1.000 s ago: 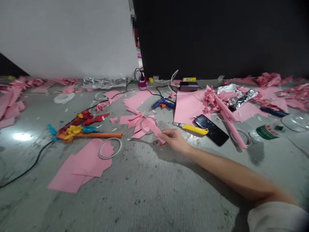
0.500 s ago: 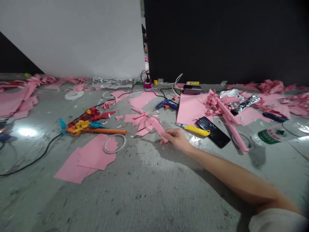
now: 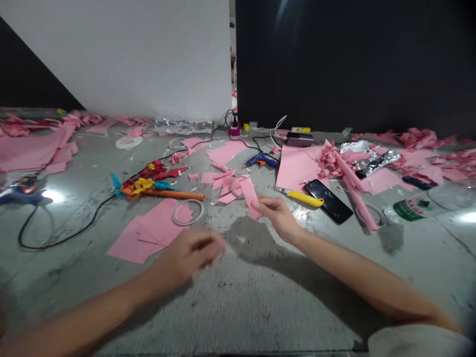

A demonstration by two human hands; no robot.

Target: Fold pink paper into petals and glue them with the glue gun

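Note:
Between the thumb and fingers of my right hand (image 3: 278,215) is a narrow pink paper strip (image 3: 250,196), raised over the grey floor. Just behind it lies a heap of cut pink paper pieces (image 3: 223,181) with a tape roll on it. My left hand (image 3: 199,250), blurred by motion, hangs over the floor to the left of the strip, touching nothing that I can see. Its fingers are bent and apart. Beside that hand, a white tape ring (image 3: 188,212) rests on several pink paper sheets (image 3: 143,235).
A yellow utility knife (image 3: 303,197) and a black phone (image 3: 329,201) lie right of my right hand. Behind are a blue glue gun (image 3: 262,159) and cables. An orange stick with coloured paper flowers (image 3: 148,186) lies left. A plastic bottle (image 3: 416,206) lies far right.
My left hand has come into view from the lower left. My right hand has lifted the pink strip off the heap. The view has turned slightly left.

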